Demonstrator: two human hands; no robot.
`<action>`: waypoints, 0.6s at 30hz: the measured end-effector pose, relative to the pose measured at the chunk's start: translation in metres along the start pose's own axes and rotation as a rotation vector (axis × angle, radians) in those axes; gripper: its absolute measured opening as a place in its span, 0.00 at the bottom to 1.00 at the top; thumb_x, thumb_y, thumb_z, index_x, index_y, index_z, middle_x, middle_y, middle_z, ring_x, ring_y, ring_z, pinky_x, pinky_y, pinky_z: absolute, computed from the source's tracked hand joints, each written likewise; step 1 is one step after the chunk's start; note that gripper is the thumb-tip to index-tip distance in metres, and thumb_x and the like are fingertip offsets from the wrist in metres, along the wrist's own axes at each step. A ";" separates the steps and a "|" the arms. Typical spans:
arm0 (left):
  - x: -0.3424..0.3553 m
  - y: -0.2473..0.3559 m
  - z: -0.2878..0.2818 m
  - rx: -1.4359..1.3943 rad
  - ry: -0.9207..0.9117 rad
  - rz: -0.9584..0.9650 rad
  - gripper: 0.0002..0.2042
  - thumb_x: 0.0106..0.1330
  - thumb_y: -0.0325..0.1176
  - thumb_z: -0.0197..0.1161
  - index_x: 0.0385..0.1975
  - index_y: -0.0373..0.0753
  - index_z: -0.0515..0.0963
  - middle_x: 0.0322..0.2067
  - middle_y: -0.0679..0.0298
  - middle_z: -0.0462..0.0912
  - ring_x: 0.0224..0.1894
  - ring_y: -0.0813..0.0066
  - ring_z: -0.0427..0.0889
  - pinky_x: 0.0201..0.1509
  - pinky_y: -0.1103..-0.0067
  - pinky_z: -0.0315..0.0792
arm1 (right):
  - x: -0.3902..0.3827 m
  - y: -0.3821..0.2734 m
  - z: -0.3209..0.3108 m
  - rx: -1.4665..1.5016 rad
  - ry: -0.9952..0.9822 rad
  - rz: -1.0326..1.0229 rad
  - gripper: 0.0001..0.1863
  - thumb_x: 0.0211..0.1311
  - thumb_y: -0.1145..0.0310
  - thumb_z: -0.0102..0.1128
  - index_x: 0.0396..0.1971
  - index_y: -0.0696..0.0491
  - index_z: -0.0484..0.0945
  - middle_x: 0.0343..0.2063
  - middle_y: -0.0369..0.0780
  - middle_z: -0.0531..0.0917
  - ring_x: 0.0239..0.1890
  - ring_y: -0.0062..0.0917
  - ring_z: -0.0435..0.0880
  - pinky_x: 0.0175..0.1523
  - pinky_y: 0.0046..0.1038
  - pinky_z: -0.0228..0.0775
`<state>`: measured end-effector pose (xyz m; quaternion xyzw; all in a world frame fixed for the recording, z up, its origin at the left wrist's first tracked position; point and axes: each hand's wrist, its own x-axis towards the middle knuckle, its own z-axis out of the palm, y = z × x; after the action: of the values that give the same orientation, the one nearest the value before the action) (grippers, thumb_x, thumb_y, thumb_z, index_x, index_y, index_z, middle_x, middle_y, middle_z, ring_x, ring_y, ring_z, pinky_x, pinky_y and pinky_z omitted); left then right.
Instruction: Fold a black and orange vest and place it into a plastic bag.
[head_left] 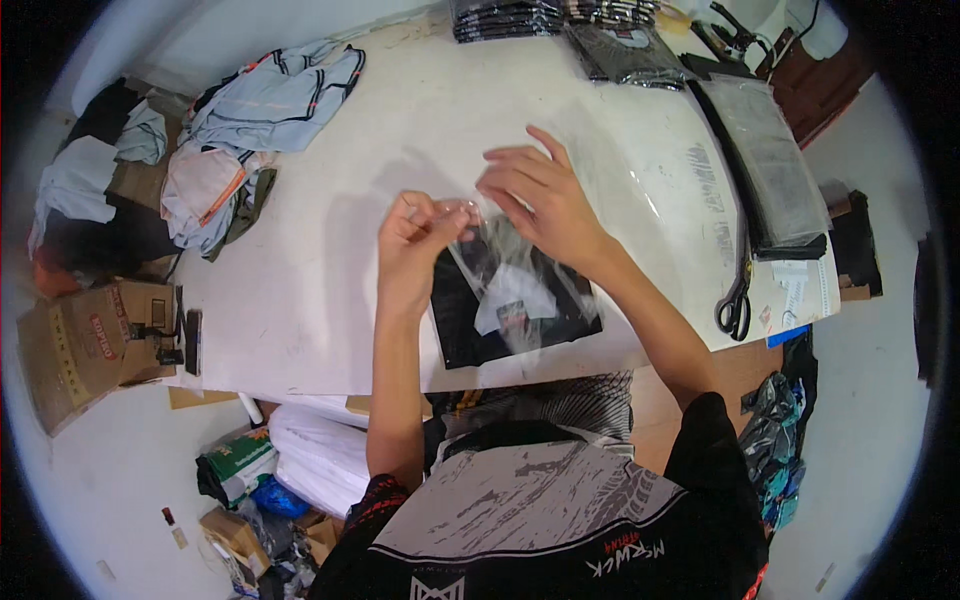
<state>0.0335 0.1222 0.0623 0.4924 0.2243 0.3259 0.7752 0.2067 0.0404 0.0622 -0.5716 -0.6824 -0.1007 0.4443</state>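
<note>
White worktable [290, 300], left fingers [414, 210] pinching clear plastic bag [507, 245], right fingers [522, 173] curving half-open, hold unclear, black garment [453, 318] lying below them

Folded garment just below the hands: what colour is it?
The folded garment looks mostly black, with a pale patch; best seen in the head view.

We see a brightly lit indoor view, with soft, overlapping shadows falling leftward from the left hand [408, 235] across the white table [500, 110], so light seems to come from the right. Small highlights glint on the clear plastic [503, 250]. The right hand [545, 200] looks slightly blurred. Toward the rim, straight edges bow and black corners close in.
</note>
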 end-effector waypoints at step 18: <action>-0.029 -0.023 -0.020 1.351 0.152 0.864 0.10 0.50 0.27 0.72 0.33 0.41 0.85 0.49 0.63 0.82 0.47 0.61 0.77 0.55 0.68 0.66 | -0.060 -0.023 0.023 -0.096 0.121 0.042 0.13 0.44 0.77 0.68 0.34 0.52 0.83 0.32 0.35 0.80 0.41 0.29 0.80 0.58 0.39 0.64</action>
<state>0.0071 0.1061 0.0336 0.8747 0.2147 0.4233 0.0978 0.1722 0.0064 0.0146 -0.5996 -0.6365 -0.1582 0.4586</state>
